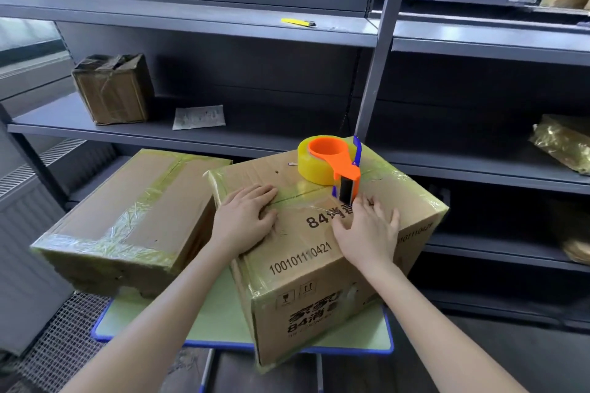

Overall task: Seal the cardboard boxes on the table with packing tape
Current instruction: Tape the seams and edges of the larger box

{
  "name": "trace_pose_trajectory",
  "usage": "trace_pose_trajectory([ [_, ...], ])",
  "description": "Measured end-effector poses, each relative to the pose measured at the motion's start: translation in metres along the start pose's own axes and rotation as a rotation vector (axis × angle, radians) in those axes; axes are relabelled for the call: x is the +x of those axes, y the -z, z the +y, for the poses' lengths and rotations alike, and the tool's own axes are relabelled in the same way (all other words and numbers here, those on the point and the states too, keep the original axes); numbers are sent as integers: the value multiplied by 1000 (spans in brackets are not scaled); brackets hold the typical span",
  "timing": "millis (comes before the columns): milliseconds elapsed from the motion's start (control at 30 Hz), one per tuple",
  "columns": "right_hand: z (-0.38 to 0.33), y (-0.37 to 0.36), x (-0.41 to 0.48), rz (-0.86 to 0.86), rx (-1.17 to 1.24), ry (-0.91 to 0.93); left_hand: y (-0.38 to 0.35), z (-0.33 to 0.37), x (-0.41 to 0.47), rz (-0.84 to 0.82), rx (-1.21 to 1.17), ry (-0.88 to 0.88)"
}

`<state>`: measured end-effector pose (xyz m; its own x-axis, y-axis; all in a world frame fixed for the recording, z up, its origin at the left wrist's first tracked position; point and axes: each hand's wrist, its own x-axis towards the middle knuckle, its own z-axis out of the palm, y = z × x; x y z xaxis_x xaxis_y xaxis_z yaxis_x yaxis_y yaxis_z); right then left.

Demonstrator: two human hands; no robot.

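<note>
The printed cardboard box (319,297) is being supported on the small table (223,324), at its right side. A second box (127,201), already banded with tape, is being carried on the left side, just beside the first.

The left hand (247,217) is being laid flat, fingers straight, on the top panel, across the centre seam. The right hand (367,233) is likewise being held open and flat on the panel, its fingertips just in front of the tape dispenser (332,163). Nothing is being gripped by either hand. The dispenser is being rested on the box top, with the roll at the far end and the cutter end nearest the right hand. A clear tape strip (303,202) is being pressed down along the seam between the hands.

Handling, as judged: the box is being treated as stiff on its panels but yielding along the flap seam, so pressure is best applied on either side of the seam. The film is thin, glossy and easily wrinkled; it is best smoothed outward with flat fingers. The dispenser is light and is best taken by its orange handle, clear of the cutter.
</note>
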<state>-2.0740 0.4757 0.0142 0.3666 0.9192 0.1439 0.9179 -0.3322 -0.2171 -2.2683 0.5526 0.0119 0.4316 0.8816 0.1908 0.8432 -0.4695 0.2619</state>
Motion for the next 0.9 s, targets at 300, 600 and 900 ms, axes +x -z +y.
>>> trace_pose_trajectory([
  [300, 60, 30, 46, -207, 23, 228, -27, 87, -29, 21, 81, 225],
  [600, 8, 22, 0, -154, 139, -10, 18, 19, 10, -111, -35, -219],
  [900, -28, 6, -32, -276, -125, 59, 4, -9, 22, -120, 89, -261],
])
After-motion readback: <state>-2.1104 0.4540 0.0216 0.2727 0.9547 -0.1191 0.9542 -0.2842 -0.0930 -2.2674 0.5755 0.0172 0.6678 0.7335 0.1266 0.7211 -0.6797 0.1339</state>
